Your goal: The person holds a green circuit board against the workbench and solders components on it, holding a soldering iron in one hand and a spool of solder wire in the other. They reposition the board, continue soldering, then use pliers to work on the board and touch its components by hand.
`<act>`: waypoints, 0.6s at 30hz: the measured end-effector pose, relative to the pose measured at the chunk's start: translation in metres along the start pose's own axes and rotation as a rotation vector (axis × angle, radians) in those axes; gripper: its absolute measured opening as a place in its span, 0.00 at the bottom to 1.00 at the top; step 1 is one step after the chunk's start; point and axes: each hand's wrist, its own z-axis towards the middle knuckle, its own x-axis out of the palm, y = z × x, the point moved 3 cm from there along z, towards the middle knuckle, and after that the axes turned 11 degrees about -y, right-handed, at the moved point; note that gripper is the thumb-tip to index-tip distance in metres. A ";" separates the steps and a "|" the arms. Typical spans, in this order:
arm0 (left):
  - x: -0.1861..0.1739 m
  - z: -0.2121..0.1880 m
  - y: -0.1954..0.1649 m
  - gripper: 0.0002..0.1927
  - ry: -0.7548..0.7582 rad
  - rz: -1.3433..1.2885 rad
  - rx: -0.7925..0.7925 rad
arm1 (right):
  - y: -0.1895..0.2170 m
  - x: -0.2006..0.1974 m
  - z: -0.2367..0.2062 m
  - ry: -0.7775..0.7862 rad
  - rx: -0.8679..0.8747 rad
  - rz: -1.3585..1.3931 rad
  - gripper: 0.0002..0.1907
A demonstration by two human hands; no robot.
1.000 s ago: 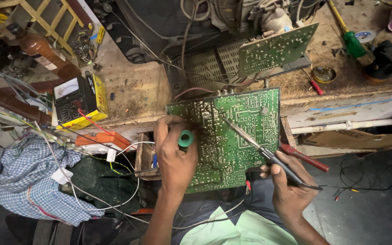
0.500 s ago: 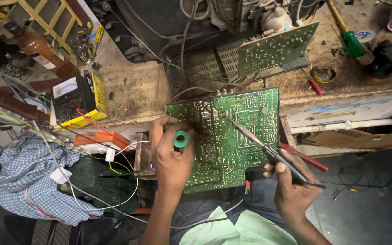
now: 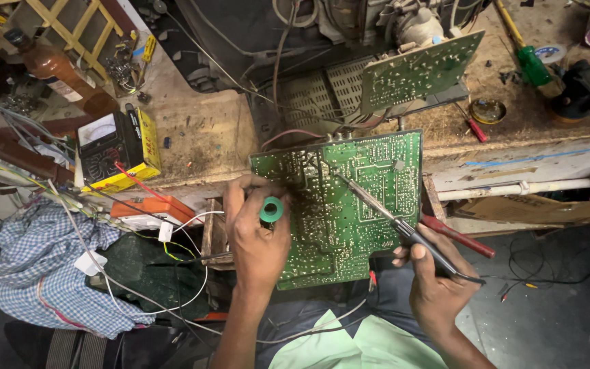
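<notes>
Large green circuit board (image 3: 356,205) stands tilted against the edge of the surface (image 3: 199,137), solder side up, lower edge over the person's lap. Left hand (image 3: 257,239) rests on the board's left part, fingers curled around a small green spool (image 3: 271,209). Right hand (image 3: 438,287) at the board's lower right, fingers closed on the dark handle of a soldering iron (image 3: 384,208); its metal tip touches the board near the upper middle. Red-handled tool (image 3: 455,236) lies just beside the right hand, under the iron. Second smaller green board (image 3: 418,68) stands tilted behind, on the surface. Small round tin (image 3: 487,111) open on the surface to the right, dark content inside, can't tell what. Green-handled screwdriver (image 3: 530,61) near it, top right. Yellow-and-black meter (image 3: 117,147) on the left of the surface, white dial face, red lead running off it. Brown bottle (image 3: 52,65) top left, pale label on its side. Blue checked cloth (image 3: 42,273) lower left, with a white tag on it.
</notes>
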 end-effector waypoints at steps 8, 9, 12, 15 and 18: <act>-0.001 0.001 0.001 0.08 0.006 0.012 -0.016 | -0.001 0.000 -0.001 0.013 -0.014 0.001 0.18; -0.001 0.000 0.001 0.08 0.009 0.023 -0.010 | -0.001 0.000 -0.002 0.012 -0.006 -0.002 0.18; -0.001 0.000 0.000 0.08 0.004 0.018 -0.015 | -0.001 0.000 -0.001 0.003 -0.002 -0.011 0.18; -0.003 0.001 0.000 0.08 0.000 0.021 0.002 | 0.000 -0.001 -0.001 -0.003 -0.008 -0.019 0.18; -0.003 0.001 0.001 0.08 0.008 0.027 0.001 | 0.000 -0.001 -0.001 0.009 0.002 -0.020 0.18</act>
